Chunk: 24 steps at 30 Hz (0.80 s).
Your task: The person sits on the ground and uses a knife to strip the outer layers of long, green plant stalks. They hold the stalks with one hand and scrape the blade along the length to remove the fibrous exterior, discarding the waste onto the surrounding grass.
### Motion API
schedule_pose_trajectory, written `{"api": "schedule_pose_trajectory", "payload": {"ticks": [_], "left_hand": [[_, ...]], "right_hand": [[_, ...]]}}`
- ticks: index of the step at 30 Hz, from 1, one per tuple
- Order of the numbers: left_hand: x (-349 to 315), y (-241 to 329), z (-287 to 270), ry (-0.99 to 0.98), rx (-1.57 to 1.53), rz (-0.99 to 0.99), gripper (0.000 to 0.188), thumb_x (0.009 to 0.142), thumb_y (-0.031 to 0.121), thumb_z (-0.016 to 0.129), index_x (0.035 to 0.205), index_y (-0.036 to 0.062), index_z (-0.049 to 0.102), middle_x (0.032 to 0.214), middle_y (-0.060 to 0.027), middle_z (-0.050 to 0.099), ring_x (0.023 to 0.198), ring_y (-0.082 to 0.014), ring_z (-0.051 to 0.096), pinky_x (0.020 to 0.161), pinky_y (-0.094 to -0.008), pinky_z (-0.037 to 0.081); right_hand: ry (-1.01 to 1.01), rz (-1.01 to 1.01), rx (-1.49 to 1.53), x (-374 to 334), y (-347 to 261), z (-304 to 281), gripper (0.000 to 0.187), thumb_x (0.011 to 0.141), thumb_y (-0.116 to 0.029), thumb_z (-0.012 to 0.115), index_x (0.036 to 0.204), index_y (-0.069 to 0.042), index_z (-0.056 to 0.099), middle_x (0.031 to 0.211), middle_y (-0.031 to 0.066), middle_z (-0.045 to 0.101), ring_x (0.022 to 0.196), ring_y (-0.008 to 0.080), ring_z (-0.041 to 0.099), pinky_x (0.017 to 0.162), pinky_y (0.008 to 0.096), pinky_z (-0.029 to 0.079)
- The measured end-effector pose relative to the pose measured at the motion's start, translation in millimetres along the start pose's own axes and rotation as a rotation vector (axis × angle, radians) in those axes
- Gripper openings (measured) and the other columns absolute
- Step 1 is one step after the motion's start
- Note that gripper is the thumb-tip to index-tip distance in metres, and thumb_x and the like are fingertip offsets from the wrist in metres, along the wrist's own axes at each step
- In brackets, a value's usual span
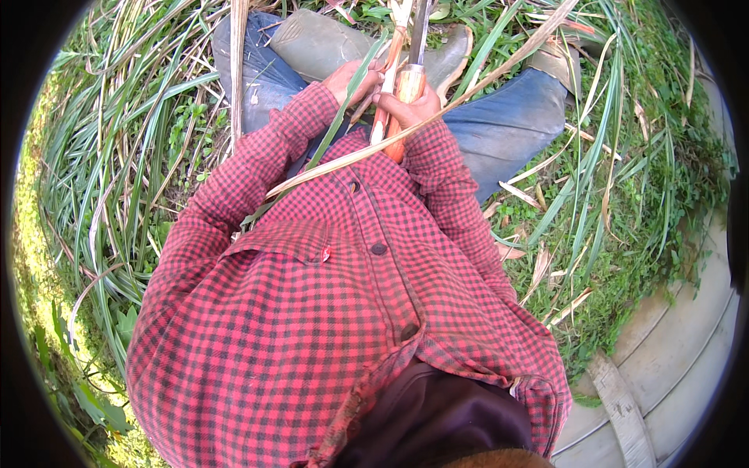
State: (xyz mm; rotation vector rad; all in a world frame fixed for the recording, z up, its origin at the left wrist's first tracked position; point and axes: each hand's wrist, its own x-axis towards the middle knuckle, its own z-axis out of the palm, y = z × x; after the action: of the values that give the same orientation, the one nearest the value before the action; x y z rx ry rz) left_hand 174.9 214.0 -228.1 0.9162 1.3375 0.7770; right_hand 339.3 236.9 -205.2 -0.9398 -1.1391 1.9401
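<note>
My right hand (413,107) is closed around the wooden handle of a knife (409,81), its metal blade pointing up and away from me. Beside the knife, my left hand (355,83) pinches a reddish-brown plant stalk (397,43). The stalk runs alongside the blade, and its lower end passes between my hands toward my shirt. A long dry leaf (476,88) slants across in front of my right wrist. Near my left fingers, a narrow green leaf (345,109) crosses over the hand. Exactly where the blade meets the stalk is hard to make out.
My bent legs in blue trousers (511,125) and olive boots (324,45) frame the hands. Long cut grass (117,148) lies thick on the left. Dry scraps (521,195) litter the ground on the right. A pale ribbed surface (671,343) curves along the lower right.
</note>
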Motion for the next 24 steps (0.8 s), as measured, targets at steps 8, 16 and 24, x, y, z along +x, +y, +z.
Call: {"api": "schedule_pose_trajectory", "payload": {"ticks": [8,16,24], "left_hand": [[1,43,-38,0.348,0.043,0.438,0.028,0.089,0.031,0.055,0.073,0.0077,0.055,0.060,0.0079,0.044,0.052,-0.0014,0.037,0.046,-0.0188,0.027],[-45,174,-293,1.267,0.623,0.391,0.034,0.081,0.019,0.053,0.112,0.0062,0.053,0.093,-0.0209,0.060,0.091,-0.0350,0.056,0.075,-0.0416,0.046],[-69,51,-52,0.319,0.450,0.203,0.033,0.089,0.027,0.054,0.110,0.0016,0.055,0.096,-0.0089,0.060,0.090,-0.0155,0.057,0.079,-0.0280,0.046]], "right_hand": [[0.049,0.162,0.123,-9,-7,7,0.038,0.063,0.002,0.072,0.093,-0.002,0.049,0.077,0.0065,0.057,0.068,0.0164,0.060,0.061,0.0274,0.051],[0.149,0.267,0.076,-10,5,-21,0.049,0.064,0.004,0.071,0.104,0.004,0.042,0.076,0.0124,0.059,0.060,0.0236,0.062,0.053,0.0354,0.055],[0.049,0.112,-0.042,-6,-7,-4,0.040,0.070,-0.002,0.071,0.101,0.000,0.047,0.082,0.0089,0.062,0.069,0.0167,0.063,0.061,0.0285,0.053]]}}
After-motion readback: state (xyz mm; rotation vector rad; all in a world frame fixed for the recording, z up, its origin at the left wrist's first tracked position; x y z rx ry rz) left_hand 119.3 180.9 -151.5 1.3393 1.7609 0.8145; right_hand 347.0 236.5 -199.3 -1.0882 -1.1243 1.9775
